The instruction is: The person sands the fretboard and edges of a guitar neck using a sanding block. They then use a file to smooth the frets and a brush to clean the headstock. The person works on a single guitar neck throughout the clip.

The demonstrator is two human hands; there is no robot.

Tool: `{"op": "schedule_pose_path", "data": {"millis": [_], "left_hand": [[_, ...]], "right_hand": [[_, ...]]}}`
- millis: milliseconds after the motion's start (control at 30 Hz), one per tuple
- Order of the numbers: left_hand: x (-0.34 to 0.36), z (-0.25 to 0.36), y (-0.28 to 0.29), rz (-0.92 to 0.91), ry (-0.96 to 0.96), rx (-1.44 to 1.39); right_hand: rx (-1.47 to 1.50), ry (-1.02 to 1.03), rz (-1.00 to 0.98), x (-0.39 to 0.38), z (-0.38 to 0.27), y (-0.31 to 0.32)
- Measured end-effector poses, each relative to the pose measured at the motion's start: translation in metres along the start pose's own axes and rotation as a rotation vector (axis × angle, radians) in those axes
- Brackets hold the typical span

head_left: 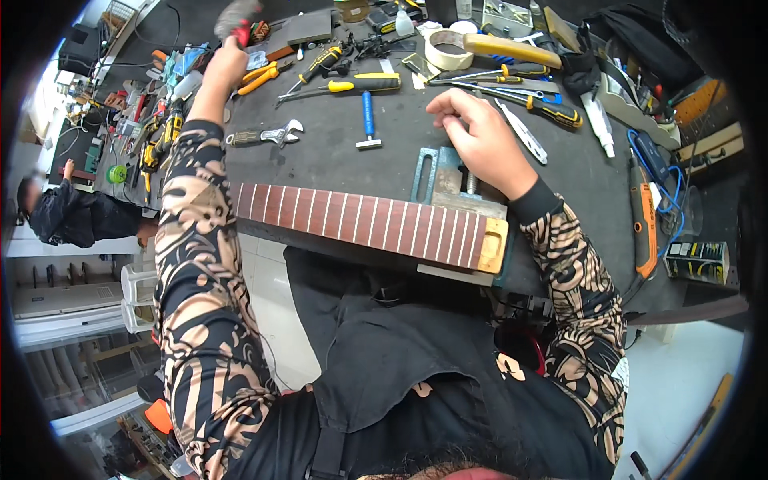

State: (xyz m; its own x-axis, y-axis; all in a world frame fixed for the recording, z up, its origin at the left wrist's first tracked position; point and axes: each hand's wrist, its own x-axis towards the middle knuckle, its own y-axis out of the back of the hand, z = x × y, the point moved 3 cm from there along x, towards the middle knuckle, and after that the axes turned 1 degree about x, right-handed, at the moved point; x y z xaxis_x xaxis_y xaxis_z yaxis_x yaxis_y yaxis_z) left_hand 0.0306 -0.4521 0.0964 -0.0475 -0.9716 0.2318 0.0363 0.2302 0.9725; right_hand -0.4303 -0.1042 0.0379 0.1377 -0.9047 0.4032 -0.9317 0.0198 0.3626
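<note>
At the far left of the bench, my left hand (pixel 226 66) is closed around a red-handled tool with a blurred grey head (pixel 238 20); its exact kind is unclear. My right hand (pixel 480 132) hovers above the vise (pixel 450 180), fingers loosely bent, thumb apart, nothing visible in them. Below it lies a guitar neck (pixel 360 218) with a dark reddish-brown fretboard and pale fret lines. The bare wooden end (pixel 494 244) of the neck rests at the vise, while the other end passes beside my left sleeve. Neither hand touches the neck.
An adjustable wrench (pixel 268 134) and a blue-handled T-shaped tool (pixel 368 120) lie behind the neck. Screwdrivers, pliers and a tape roll (pixel 448 50) crowd the back. An orange corded tool (pixel 642 216) is at right. Another person (pixel 80 212) is at far left.
</note>
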Motion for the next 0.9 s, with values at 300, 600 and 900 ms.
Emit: {"op": "schedule_pose_path", "data": {"millis": [300, 600, 900], "left_hand": [[-0.301, 0.061, 0.193, 0.006, -0.017, -0.845], [-0.492, 0.223, 0.208, -0.344, -0.526, -0.767], [-0.508, 0.133, 0.201, -0.067, -0.240, -0.615]], "right_hand": [[0.189, 0.059, 0.168, 0.004, 0.026, 0.006], [0.278, 0.083, 0.200, 0.008, 0.036, 0.001], [0.662, -0.112, 0.247, 0.008, 0.048, 0.033]]}}
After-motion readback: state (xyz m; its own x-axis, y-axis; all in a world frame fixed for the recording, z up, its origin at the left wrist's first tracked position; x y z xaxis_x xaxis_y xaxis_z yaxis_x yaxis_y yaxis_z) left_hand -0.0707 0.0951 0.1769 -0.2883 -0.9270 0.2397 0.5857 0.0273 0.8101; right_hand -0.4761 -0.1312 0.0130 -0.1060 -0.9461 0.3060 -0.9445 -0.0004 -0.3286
